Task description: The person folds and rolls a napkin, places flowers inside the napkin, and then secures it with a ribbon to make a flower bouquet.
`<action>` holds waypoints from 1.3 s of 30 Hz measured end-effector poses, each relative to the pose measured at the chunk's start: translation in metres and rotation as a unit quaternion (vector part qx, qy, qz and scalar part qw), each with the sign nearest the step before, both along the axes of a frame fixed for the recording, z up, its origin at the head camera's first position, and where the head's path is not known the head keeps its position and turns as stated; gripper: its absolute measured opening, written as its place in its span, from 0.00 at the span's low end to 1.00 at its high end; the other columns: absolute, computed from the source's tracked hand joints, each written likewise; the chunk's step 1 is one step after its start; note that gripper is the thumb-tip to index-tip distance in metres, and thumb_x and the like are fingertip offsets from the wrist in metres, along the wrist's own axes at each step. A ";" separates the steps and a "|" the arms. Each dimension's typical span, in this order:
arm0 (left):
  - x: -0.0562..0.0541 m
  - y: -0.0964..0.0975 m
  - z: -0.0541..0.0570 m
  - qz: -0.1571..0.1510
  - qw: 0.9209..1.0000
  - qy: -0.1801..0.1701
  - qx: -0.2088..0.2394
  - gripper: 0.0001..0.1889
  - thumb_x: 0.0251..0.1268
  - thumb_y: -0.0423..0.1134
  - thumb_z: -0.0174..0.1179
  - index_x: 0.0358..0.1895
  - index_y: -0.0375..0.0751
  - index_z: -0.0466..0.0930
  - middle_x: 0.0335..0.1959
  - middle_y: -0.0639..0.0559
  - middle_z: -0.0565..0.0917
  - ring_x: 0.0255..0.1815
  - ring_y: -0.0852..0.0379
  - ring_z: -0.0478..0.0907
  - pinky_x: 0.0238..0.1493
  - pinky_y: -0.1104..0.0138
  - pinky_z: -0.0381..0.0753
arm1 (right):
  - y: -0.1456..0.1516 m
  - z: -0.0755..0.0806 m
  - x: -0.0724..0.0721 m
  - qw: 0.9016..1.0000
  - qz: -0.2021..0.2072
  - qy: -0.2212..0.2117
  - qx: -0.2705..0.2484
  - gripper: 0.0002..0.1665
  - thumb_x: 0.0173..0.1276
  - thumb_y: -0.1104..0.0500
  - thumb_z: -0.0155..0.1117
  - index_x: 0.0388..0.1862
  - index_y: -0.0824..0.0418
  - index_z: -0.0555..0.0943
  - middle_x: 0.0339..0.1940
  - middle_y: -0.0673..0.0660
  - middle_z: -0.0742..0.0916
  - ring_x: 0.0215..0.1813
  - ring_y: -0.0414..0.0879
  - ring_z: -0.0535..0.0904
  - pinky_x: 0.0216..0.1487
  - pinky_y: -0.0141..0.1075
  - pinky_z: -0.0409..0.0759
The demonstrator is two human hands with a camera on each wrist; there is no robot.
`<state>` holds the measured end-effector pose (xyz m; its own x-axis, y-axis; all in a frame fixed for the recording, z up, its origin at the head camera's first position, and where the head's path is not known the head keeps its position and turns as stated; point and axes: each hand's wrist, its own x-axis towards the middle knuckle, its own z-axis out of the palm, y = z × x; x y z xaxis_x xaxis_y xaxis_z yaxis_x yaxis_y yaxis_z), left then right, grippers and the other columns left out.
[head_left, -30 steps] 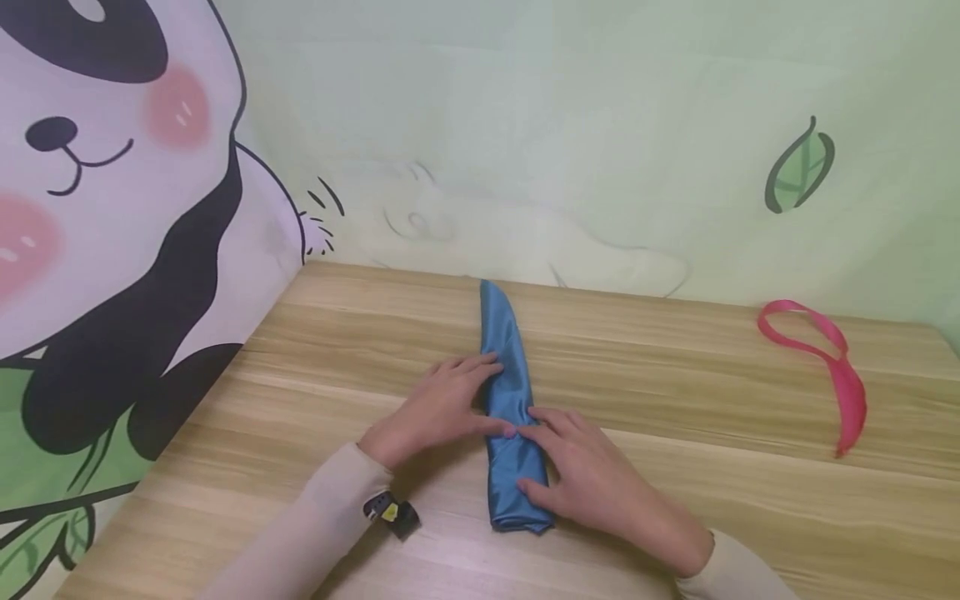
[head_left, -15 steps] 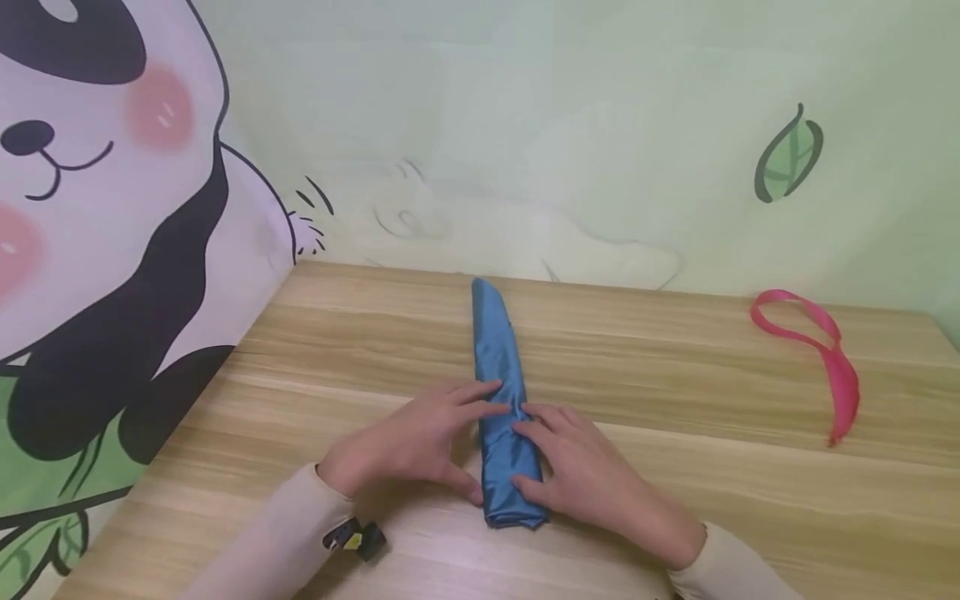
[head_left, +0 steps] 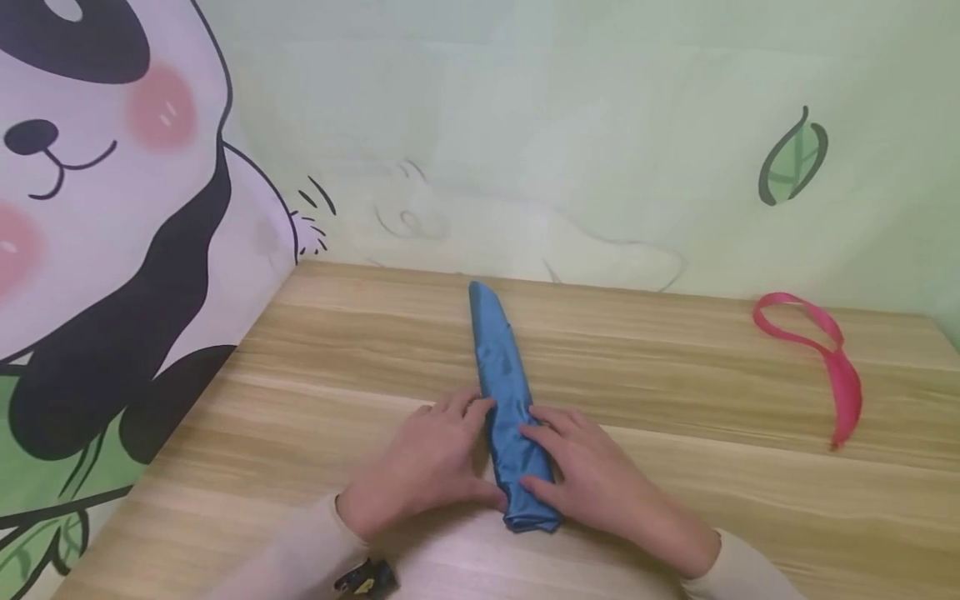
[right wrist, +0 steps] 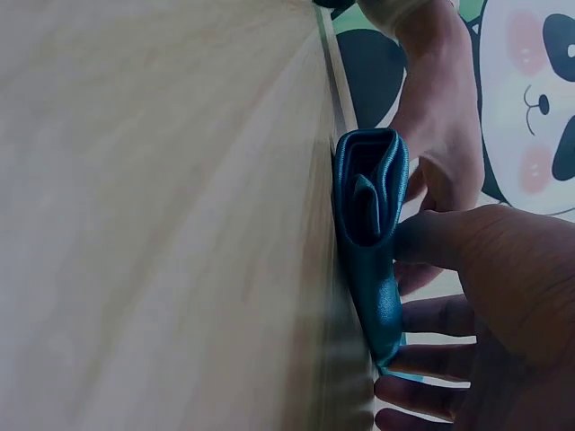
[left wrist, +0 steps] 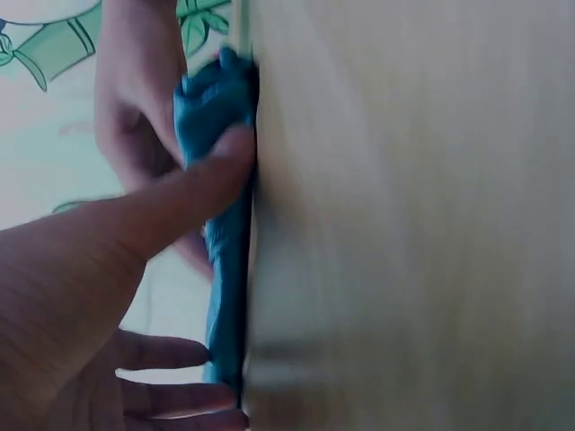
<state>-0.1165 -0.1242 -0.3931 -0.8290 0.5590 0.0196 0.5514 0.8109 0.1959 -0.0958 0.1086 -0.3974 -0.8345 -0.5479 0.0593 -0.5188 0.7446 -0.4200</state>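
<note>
A strip of shiny blue cloth [head_left: 504, 367], rolled or folded into flat layers, lies lengthwise on the table, narrowing to a point at its far end. My left hand [head_left: 420, 462] is along its left edge, thumb at the near corner and fingertips farther up the side. From the right, my right hand [head_left: 603, 475] touches the top of the near half with thumb and fingers spread. In the right wrist view the cloth's near end [right wrist: 370, 180] shows the layers wrapped inside one another. The left wrist view has the left thumb [left wrist: 193, 202] extended against that end.
A looped red ribbon [head_left: 846, 387] lies at the table's right. Behind the wooden table [head_left: 337, 333] is a pale green backdrop with a printed panda [head_left: 180, 308] on the left. A small black device [head_left: 367, 577] is at the left cuff.
My left hand has drawn back from on top of the cloth to its left edge, the thumb dropping to the near corner. The cloth's near end has shifted slightly right. My right hand stays on it.
</note>
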 end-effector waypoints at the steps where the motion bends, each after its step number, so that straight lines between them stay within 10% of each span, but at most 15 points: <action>1: 0.002 0.002 0.000 0.001 1.000 0.003 0.006 0.61 0.42 0.77 0.76 0.74 0.37 0.72 0.69 0.37 0.76 0.68 0.40 0.76 0.61 0.47 0.81 | 0.001 0.000 0.001 1.000 -0.003 -0.003 0.000 0.37 0.72 0.47 0.74 0.72 0.64 0.79 0.76 0.64 0.76 0.75 0.61 0.71 0.74 0.58 0.69; 22: -0.024 0.030 -0.016 -0.072 0.994 -0.075 0.040 0.66 0.44 0.74 0.77 0.84 0.44 0.59 0.84 0.40 0.60 0.82 0.43 0.59 0.78 0.41 0.58 | 0.030 0.001 0.013 0.997 -0.075 -0.016 0.020 0.38 0.70 0.41 0.75 0.71 0.61 0.80 0.74 0.63 0.77 0.73 0.61 0.72 0.71 0.59 0.72; 39: -0.043 0.070 -0.016 -0.104 0.992 -0.058 0.028 0.67 0.42 0.78 0.75 0.85 0.47 0.58 0.84 0.44 0.60 0.83 0.47 0.57 0.79 0.40 0.55 | 0.071 -0.003 0.008 0.995 -0.100 0.003 0.002 0.38 0.68 0.38 0.76 0.68 0.59 0.82 0.72 0.64 0.79 0.71 0.64 0.74 0.68 0.63 0.74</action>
